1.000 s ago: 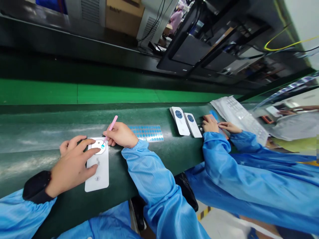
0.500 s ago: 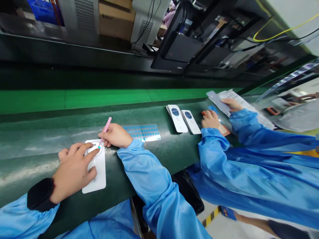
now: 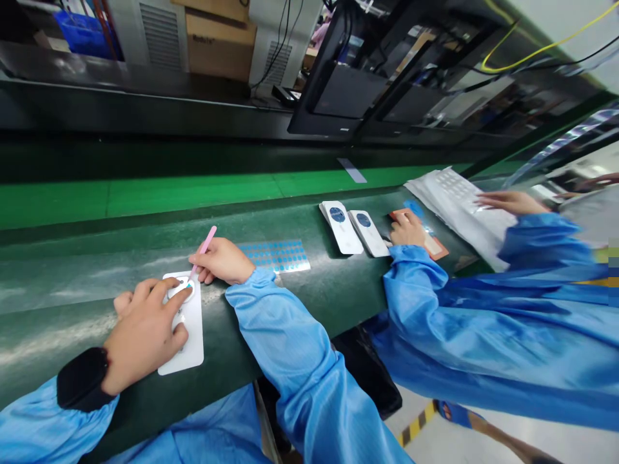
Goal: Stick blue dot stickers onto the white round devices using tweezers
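A white phone back cover (image 3: pixel 192 335) with a round camera ring lies on the dark green bench before me. Across its left side rests my left hand (image 3: pixel 145 325), fingers spread, the index fingertip at the ring beside a small teal dot (image 3: pixel 189 285). My right hand (image 3: pixel 222 260) pinches pink tweezers (image 3: pixel 209 240), whose tip points down at that dot. Whether the tip touches the dot is hard to tell. Partly behind my right wrist lies a clear sheet of blue round stickers (image 3: pixel 285 255).
Two stacks of white phone covers (image 3: pixel 344 232) with dark blue discs stand right of the sheet. Further right, a co-worker's hands (image 3: pixel 407 229) are at an orange-framed piece (image 3: pixel 435 247) and white packing sheets (image 3: pixel 464 206). A green conveyor belt (image 3: pixel 193 200) runs behind, with monitors (image 3: pixel 348 90) above.
My hands keep nearly the same pose over the cover. The co-worker's far hand has moved right across the packing sheets. A pale strip now shows on the green belt.
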Motion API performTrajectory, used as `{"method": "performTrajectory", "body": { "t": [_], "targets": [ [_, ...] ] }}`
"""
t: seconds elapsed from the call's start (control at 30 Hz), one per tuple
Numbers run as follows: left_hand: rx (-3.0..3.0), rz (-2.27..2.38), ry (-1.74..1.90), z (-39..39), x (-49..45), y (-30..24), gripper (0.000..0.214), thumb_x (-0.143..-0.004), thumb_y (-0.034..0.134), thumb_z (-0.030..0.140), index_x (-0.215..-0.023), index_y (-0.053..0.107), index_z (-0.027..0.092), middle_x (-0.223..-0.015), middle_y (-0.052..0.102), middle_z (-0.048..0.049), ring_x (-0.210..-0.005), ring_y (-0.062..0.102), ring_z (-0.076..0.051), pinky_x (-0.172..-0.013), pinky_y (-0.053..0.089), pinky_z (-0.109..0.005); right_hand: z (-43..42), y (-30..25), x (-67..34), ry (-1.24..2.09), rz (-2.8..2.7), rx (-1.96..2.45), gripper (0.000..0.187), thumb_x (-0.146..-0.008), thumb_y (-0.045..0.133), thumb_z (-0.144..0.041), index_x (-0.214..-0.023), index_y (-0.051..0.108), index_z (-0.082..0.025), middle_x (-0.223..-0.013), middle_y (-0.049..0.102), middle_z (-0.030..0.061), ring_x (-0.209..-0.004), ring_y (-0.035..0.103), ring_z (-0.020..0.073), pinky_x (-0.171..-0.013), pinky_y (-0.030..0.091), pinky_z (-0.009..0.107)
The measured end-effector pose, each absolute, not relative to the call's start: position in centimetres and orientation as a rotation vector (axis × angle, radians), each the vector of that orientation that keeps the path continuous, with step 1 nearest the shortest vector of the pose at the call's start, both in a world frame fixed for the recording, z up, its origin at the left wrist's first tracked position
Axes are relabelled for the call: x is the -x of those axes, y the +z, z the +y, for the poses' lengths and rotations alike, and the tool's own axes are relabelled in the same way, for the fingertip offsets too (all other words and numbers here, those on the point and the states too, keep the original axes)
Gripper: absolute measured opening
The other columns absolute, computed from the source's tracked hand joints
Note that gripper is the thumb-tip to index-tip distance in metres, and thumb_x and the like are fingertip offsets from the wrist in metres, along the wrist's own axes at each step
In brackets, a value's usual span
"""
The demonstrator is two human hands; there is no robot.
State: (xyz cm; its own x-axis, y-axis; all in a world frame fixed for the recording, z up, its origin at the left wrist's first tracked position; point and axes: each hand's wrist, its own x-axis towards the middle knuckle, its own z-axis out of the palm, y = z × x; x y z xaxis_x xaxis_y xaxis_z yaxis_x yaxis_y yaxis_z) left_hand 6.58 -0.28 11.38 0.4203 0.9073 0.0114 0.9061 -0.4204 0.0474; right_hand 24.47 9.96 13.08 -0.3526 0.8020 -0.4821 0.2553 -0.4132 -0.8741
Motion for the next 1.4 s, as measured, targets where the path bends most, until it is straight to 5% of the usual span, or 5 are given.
{"method": "performTrajectory", "body": {
  "t": [0.7, 1.4],
  "targets": [
    [-2.604, 1.663, -0.083, -0.02, -7.04, 12.02, 0.057, -0.085, 0.047, 0.026, -0.136, 0.071, 0.017, -0.141, 0.068, -0.0237, -0.121, 0.062, -0.049, -0.084, 0.053, -0.061, 10.51, 12.78, -24.58, 1.914, -1.256, 1.400, 0.038, -0.095, 0.078, -0.017, -0.064, 0.057, -0.014, -0.047, 0.060, -0.0019, -0.041, 0.057, 0.0083, -0.040, 0.049, 0.012],
    [-2.594, 1.656, 0.036, -0.01, -6.77, 11.63, 0.052, -0.084, 0.048, 0.024, -0.129, 0.075, 0.024, -0.137, 0.071, -0.0194, -0.117, 0.063, -0.044, -0.079, 0.053, -0.055, 10.52, 13.01, -24.66, 1.930, -1.240, 1.385, 0.037, -0.094, 0.079, -0.018, -0.064, 0.058, -0.014, -0.049, 0.061, -0.0015, -0.043, 0.057, 0.0079, -0.040, 0.048, 0.012]
  ]
}}
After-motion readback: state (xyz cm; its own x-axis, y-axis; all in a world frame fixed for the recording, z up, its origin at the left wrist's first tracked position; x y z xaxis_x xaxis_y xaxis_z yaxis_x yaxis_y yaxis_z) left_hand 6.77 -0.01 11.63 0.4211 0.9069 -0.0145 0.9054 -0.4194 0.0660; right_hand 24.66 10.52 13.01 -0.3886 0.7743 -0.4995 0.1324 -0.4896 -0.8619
